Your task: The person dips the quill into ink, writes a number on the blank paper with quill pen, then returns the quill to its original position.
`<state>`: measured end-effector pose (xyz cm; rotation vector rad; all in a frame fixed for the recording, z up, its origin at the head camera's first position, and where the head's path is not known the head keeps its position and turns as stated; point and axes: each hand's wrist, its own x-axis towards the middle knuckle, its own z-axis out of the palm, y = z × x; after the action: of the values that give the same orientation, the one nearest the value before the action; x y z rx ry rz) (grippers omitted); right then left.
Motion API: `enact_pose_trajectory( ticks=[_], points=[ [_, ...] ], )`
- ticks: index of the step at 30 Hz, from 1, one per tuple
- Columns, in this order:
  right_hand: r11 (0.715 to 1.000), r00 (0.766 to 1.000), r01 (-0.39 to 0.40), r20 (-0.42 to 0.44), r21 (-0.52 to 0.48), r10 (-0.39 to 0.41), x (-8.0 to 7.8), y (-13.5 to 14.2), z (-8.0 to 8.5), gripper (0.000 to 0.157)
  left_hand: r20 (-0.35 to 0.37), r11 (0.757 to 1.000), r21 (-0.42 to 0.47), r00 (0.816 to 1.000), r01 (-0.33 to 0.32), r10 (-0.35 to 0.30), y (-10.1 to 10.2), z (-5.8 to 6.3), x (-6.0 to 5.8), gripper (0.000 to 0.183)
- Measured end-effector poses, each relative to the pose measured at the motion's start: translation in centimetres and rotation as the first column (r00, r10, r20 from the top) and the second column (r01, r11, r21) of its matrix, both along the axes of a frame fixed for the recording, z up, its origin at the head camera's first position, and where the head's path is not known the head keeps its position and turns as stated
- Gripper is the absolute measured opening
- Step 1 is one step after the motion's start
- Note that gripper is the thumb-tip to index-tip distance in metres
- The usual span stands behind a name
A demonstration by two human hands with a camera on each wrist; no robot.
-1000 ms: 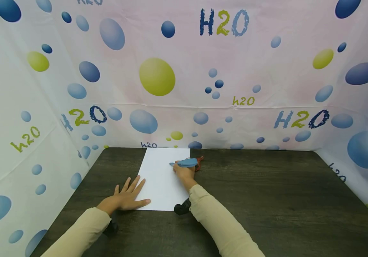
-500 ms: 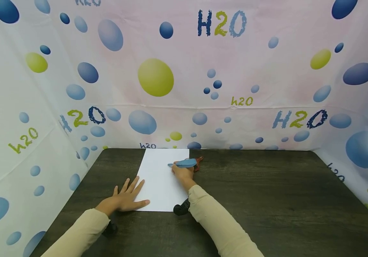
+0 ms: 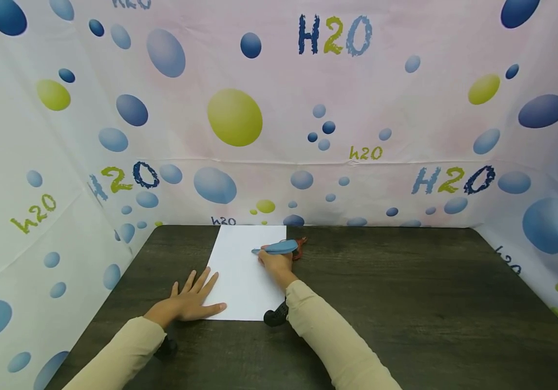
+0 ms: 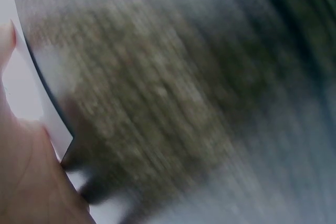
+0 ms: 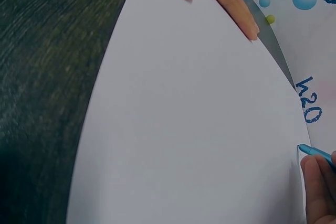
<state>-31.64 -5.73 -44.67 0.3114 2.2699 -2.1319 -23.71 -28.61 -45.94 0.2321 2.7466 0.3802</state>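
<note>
Right hand [image 3: 277,264] pinches the blue pen [image 3: 281,247], tip at the upper part of the white paper sheet [image 3: 245,287]; left hand [image 3: 192,303], fingers spread over its near-left edge, should press evenly against slippage.

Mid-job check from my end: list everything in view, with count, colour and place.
table: 1, dark brown wood grain, under the work
paper: 1 sheet, white, flat on the table, reaching its far edge
pen: 1, light blue, over the paper's far half
reddish item: 1, reddish-brown, just right of the paper, partly hidden, too small to identify
backdrop: 1, whitish-pink with blue and green bubbles and H2O lettering, behind and beside the table
wrist devices: 2, black, one at each wrist
sleeves: 2, cream, on the forearms
left hand: 1, bare, spread on the paper's near left corner
right hand: 1, bare, holding the pen
</note>
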Motion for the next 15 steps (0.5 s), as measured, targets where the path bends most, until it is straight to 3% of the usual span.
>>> enact_pose_trajectory(
  ticks=[3, 6, 10, 15],
  points=[
    [1.000, 1.000, -0.015, -0.027, 0.007, 0.015, 0.03, 0.02, -0.01, 0.030, -0.010, 1.000, -0.001, 1.000, -0.001, 0.001, -0.04, -0.22, -0.05, 0.104],
    [0.999, 0.998, -0.036, -0.050, 0.017, 0.037, 0.03, 0.02, -0.06, 0.023, -0.024, 1.000, 0.001, 1.000, -0.004, 0.004, -0.08, -0.40, -0.05, 0.104],
    [0.998, 0.997, -0.065, -0.050, -0.007, 0.065, 0.07, 0.05, -0.23, 0.039, -0.026, 1.000, -0.001, 1.000, -0.007, 0.007, -0.07, -0.48, -0.05, 0.104],
    [0.995, 0.993, -0.100, -0.062, -0.006, 0.100, 0.22, 0.10, -0.35, 0.032, -0.026, 1.000, -0.006, 1.000, -0.008, 0.008, -0.02, -0.55, -0.09, 0.104]
  ],
)
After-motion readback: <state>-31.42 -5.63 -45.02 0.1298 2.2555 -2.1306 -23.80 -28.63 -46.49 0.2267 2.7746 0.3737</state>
